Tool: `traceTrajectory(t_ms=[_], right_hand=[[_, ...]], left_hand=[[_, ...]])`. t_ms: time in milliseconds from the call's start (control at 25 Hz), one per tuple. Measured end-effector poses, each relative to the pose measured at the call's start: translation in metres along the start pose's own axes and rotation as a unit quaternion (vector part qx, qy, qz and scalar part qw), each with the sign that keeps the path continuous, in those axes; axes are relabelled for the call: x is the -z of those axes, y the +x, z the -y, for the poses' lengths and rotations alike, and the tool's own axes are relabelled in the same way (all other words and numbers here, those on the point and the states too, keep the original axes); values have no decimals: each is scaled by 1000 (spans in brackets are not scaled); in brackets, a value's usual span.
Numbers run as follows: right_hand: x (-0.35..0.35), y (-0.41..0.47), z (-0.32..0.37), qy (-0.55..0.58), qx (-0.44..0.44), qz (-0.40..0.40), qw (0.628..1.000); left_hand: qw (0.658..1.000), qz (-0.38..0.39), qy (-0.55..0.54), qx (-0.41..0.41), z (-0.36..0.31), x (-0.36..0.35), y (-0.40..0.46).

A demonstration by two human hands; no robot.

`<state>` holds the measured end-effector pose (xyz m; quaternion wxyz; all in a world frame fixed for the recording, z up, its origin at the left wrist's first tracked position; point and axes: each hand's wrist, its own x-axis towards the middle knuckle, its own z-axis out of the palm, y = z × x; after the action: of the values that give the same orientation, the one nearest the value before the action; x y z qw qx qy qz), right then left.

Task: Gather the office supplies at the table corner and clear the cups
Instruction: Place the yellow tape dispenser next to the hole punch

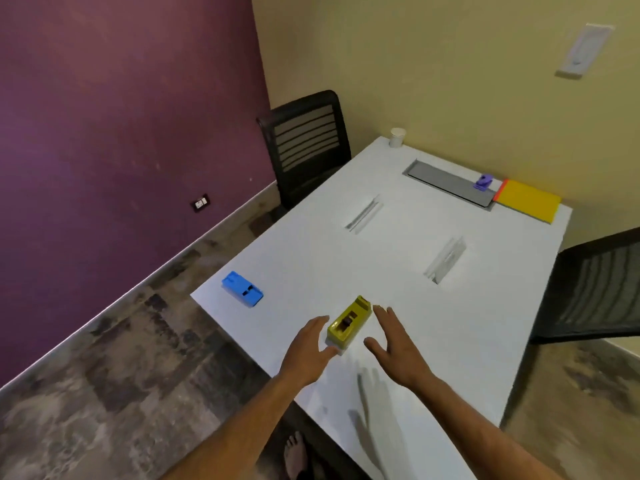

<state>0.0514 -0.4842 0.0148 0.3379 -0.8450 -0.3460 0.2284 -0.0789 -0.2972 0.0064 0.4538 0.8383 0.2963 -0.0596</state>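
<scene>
Dispenser between hands, near edge

Right chair cut by pic edge, purple item at table's far edge too small/blurry to ID.

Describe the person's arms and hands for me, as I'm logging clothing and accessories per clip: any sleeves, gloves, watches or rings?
Both forearms are bare up to the frame edge, with no sleeves in view. The left hand and the right hand wear no gloves; no watch, bracelet or ring is visible, though the picture is slightly blurred.
</scene>
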Motion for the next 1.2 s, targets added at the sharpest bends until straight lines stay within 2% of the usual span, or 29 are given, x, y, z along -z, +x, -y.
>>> traceTrajectory(t_ms=[200, 480, 640, 880, 1040, 1200], right_hand=[[-16, 44, -16, -26, -109, -5, 994], [-34, 104, -58, -8, -193, 24, 981], [-50, 147, -83, 13, -211, 21, 977], [-77, 179, -109, 36, -223, 12, 974], [-84, 175, -111, 42, -204, -49, 977], [-70, 160, -96, 42, -195, -75, 977]], left_hand=[[998, 53, 19, -15, 15, 13, 60], [996, 86, 35, 16, 48, -31, 103], [995, 70, 42, 57, 64, -61, 124], [997, 37, -10, 71, 77, -92, 141], [999, 11, -5, 47, 77, -93, 146], [1000, 10, -17, 16, 66, -73, 142]])
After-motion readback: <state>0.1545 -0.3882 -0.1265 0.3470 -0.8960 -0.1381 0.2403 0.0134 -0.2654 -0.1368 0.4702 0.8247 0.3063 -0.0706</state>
